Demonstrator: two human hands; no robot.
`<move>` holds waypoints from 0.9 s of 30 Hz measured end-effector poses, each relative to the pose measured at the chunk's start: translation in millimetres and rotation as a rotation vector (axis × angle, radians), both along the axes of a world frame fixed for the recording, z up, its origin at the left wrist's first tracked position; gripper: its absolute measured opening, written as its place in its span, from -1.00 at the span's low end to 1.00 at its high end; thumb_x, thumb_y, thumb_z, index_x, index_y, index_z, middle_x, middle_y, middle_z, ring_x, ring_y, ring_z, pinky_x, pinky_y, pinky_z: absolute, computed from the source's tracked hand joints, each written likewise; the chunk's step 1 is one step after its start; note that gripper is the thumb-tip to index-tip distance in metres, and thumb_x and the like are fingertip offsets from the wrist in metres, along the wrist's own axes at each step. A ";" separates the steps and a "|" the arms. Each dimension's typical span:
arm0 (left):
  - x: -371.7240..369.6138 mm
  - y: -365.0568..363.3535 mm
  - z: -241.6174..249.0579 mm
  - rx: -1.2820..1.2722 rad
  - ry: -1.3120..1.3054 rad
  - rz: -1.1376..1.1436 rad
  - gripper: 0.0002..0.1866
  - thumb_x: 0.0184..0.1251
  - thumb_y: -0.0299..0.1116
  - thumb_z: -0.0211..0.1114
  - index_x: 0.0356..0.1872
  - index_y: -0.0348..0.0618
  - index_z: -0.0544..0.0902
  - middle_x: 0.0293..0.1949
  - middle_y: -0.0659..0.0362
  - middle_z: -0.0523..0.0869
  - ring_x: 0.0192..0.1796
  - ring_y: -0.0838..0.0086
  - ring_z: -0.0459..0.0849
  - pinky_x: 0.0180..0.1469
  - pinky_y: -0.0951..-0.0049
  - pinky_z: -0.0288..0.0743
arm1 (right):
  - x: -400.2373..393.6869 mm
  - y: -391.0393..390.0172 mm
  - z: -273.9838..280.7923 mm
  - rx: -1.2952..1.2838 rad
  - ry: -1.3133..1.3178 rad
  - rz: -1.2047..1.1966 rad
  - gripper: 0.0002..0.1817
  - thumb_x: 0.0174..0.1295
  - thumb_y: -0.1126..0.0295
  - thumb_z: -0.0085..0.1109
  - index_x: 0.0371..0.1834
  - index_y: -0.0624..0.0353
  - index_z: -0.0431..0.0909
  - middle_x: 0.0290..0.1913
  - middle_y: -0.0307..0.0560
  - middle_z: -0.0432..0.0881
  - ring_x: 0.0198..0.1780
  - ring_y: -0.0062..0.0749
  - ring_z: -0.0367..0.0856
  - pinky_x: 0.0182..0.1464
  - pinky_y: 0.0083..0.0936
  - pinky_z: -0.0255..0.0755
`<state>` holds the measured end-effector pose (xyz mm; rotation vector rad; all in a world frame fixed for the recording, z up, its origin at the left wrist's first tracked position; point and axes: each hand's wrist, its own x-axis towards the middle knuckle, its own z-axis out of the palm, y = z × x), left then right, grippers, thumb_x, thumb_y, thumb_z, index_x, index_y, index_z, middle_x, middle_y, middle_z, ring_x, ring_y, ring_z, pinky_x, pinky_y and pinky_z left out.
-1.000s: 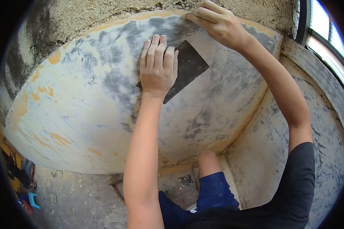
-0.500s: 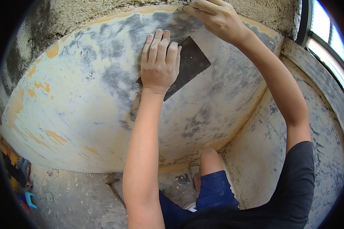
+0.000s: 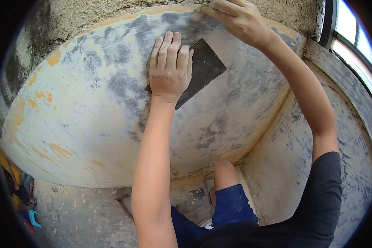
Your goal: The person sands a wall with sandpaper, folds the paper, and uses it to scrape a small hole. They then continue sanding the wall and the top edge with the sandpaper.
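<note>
My left hand lies flat with its fingers stretched out, pressing a dark rectangular sheet of sandpaper against a pale, smoothed wall surface. The sheet sits tilted, and part of it is hidden under the palm. Up at the wall's ochre top edge, my right hand is closed, its fingertips pinched at the rim. Whatever small piece is between those fingers is mostly hidden and hard to make out. Grey, scuffed patches spread over the surface around both hands.
Rough stone-like wall rises above the smooth surface. At right, a second scuffed wall meets it in a corner below a window. On the floor lie a hammer-like tool and, far left, a blue stool near a person's legs.
The view has shifted slightly. My right hand has moved a little to the right along the top edge. My left hand stays flat on the sandpaper.
</note>
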<state>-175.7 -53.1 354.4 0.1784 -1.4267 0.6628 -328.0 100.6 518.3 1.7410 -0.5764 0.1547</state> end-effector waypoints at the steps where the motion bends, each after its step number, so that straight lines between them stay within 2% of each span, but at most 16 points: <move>1: 0.3 0.6 0.0 -0.002 -0.002 -0.009 -0.83 0.50 -0.29 0.40 -0.02 -0.03 0.65 0.20 0.12 0.74 0.36 0.20 0.65 0.51 0.10 0.47 | -7.8 10.4 -2.4 -0.036 0.015 -0.029 -0.67 0.06 0.39 0.27 -0.10 0.27 0.73 -0.21 -0.15 0.51 -0.17 -0.24 0.55 -0.21 -0.35 0.54; 5: 0.8 0.4 0.1 -0.002 -0.005 -0.019 -0.82 0.50 -0.28 0.40 -0.01 -0.03 0.65 0.19 0.11 0.74 0.36 0.19 0.65 0.51 0.10 0.47 | -19.6 3.6 -6.3 -0.138 0.042 -0.025 -0.73 0.08 0.37 0.26 -0.16 0.24 0.69 -0.23 -0.15 0.46 -0.16 -0.27 0.51 -0.21 -0.37 0.52; 8: 0.5 0.8 -0.4 -0.004 -0.003 -0.004 -0.82 0.50 -0.28 0.40 -0.01 -0.04 0.65 0.19 0.11 0.74 0.36 0.19 0.65 0.50 0.10 0.48 | 6.9 -10.3 0.2 -0.007 0.021 -0.064 -0.70 0.10 0.35 0.25 -0.12 0.25 0.68 -0.23 -0.15 0.47 -0.16 -0.27 0.51 -0.19 -0.38 0.52; 10: 1.7 0.6 0.6 -0.003 -0.003 -0.003 -0.82 0.50 -0.27 0.40 -0.01 -0.04 0.65 0.19 0.11 0.74 0.36 0.19 0.65 0.50 0.10 0.49 | 17.4 -16.0 -1.7 -0.070 0.038 -0.032 -0.72 0.11 0.34 0.23 -0.14 0.24 0.67 -0.24 -0.14 0.45 -0.17 -0.25 0.51 -0.18 -0.38 0.52; 14: 0.3 -0.3 -0.3 -0.006 0.000 -0.014 -0.82 0.50 -0.28 0.40 -0.01 -0.04 0.65 0.18 0.12 0.74 0.36 0.19 0.65 0.50 0.11 0.49 | -0.7 7.0 -4.6 0.013 -0.004 0.001 -0.66 0.09 0.39 0.24 -0.05 0.26 0.69 -0.15 -0.14 0.55 -0.12 -0.24 0.56 -0.17 -0.36 0.55; 17: 0.7 0.8 0.1 -0.003 0.002 -0.023 -0.82 0.50 -0.28 0.40 -0.01 -0.04 0.65 0.18 0.12 0.75 0.35 0.19 0.65 0.49 0.11 0.49 | -11.6 14.6 -5.7 -0.024 0.046 -0.130 -0.64 0.10 0.41 0.25 -0.01 0.27 0.69 -0.11 -0.15 0.58 -0.09 -0.24 0.58 -0.16 -0.35 0.56; 20: -0.7 -1.0 -0.2 -0.011 0.007 -0.009 -0.83 0.50 -0.25 0.37 -0.07 -0.06 0.62 0.20 0.13 0.72 0.40 0.21 0.60 0.54 0.11 0.47 | -1.2 -5.8 -5.6 -0.036 0.018 -0.092 -0.67 0.10 0.41 0.26 -0.06 0.27 0.69 -0.15 -0.15 0.55 -0.11 -0.25 0.57 -0.14 -0.38 0.56; 23: 1.1 2.0 1.0 -0.011 0.011 -0.014 -0.81 0.48 -0.29 0.42 -0.01 -0.04 0.65 0.17 0.12 0.74 0.35 0.20 0.65 0.49 0.10 0.49 | 31.6 -37.3 -2.1 -0.084 0.066 0.090 -0.70 0.05 0.37 0.28 -0.15 0.27 0.68 -0.21 -0.16 0.50 -0.13 -0.26 0.54 -0.10 -0.46 0.55; 27: 0.9 -0.3 0.8 -0.010 0.017 -0.033 -0.80 0.47 -0.29 0.42 -0.01 -0.05 0.64 0.17 0.12 0.74 0.35 0.19 0.65 0.49 0.10 0.49 | 26.9 -20.1 1.2 -0.075 0.129 0.008 -0.69 0.05 0.37 0.29 -0.13 0.27 0.68 -0.21 -0.17 0.49 -0.14 -0.27 0.54 -0.12 -0.44 0.56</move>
